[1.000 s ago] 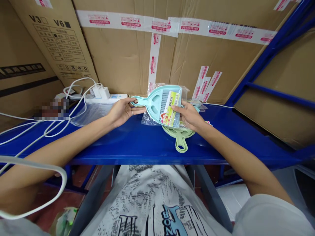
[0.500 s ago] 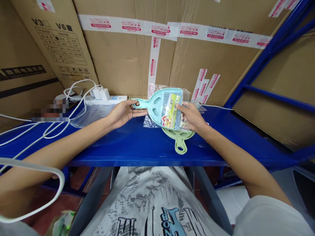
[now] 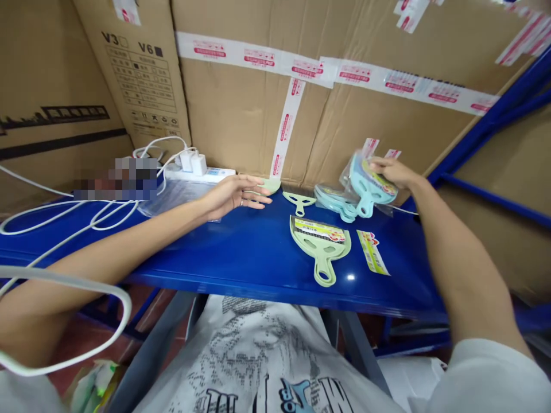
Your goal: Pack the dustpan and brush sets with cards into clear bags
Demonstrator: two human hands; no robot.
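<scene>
My right hand (image 3: 390, 172) grips a light-blue dustpan-and-brush set (image 3: 364, 186) in a clear bag, held at the back right over another bagged blue dustpan set (image 3: 333, 201). My left hand (image 3: 241, 194) hangs above the table with its fingers stretched and nothing in them. Just beyond its fingertips is a pale green dustpan (image 3: 271, 185), partly hidden. A small green brush (image 3: 300, 201) lies toward the back, bristles facing away. Nearer me lies a green dustpan (image 3: 322, 252) with a brush and a printed label in it. A loose yellow-green label card (image 3: 372, 252) is at its right.
Cardboard (image 3: 241, 115) walls the back of the blue table (image 3: 249, 252). A white power strip (image 3: 219, 174) with chargers and looping white cables (image 3: 107, 212) occupies the left, beside flat clear plastic bags (image 3: 181, 198). A blue metal frame (image 3: 482, 146) rises at right.
My right hand has carried the bagged blue set to the back right. My left hand has let go of its handle. The green brush, dustpan and label card are now uncovered.
</scene>
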